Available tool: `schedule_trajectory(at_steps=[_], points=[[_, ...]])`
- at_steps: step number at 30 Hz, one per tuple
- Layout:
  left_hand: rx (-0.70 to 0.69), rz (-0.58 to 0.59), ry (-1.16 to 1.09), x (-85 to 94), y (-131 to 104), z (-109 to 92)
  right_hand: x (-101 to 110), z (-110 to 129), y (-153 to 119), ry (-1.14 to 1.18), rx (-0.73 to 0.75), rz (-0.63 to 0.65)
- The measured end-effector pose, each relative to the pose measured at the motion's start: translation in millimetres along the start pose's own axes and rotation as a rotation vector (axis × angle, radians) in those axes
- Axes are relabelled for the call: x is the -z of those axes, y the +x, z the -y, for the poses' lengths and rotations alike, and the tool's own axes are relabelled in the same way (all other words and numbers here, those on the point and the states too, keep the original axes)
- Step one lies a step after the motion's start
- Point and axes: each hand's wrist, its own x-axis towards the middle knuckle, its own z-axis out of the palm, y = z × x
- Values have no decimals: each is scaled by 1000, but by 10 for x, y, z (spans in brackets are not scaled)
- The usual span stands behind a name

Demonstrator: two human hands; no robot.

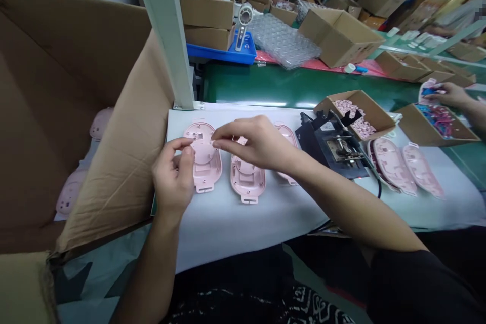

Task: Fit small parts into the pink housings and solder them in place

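A pink plastic shell (207, 169) lies on the white bench cover with its inside facing up. Over its left edge is my left hand (172, 174), its fingers curled and the thumb close to the index fingertip. Above the upper part of the same shell, my right hand (258, 142) pinches thumb and fingers together; whatever is between them is too small to make out. A second pink shell (248, 185) sits under my right hand, partly hidden by it. Farther right, a third pink shell (287, 134) is partly covered by my right hand and wrist.
A large cardboard box (125, 162) with pink shells stands left, beside a metal post (167, 35). To the right are a black metal fixture (330, 144), a carton of small pink parts (374, 111) and stacked pink shells (395, 164). A co-worker's hand (451, 95) holds a shell.
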Motion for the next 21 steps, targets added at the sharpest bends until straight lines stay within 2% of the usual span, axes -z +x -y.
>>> schedule_trajectory(at_steps=[2, 4, 9, 12, 21], points=[[-99, 12, 327, 97, 68, 119, -70, -88, 168, -18, -60, -2], [-126, 75, 474, 137, 111, 224, -180, -181, 334, -118, -86, 54], [-55, 148, 390, 111, 91, 369, -471, -289, 591, -415, -125, 304], [-48, 156, 352, 113, 78, 384, -570, -300, 644, -501, -139, 331], [-12, 203, 330, 149, 81, 385, -710, -337, 742, -559, -124, 350]])
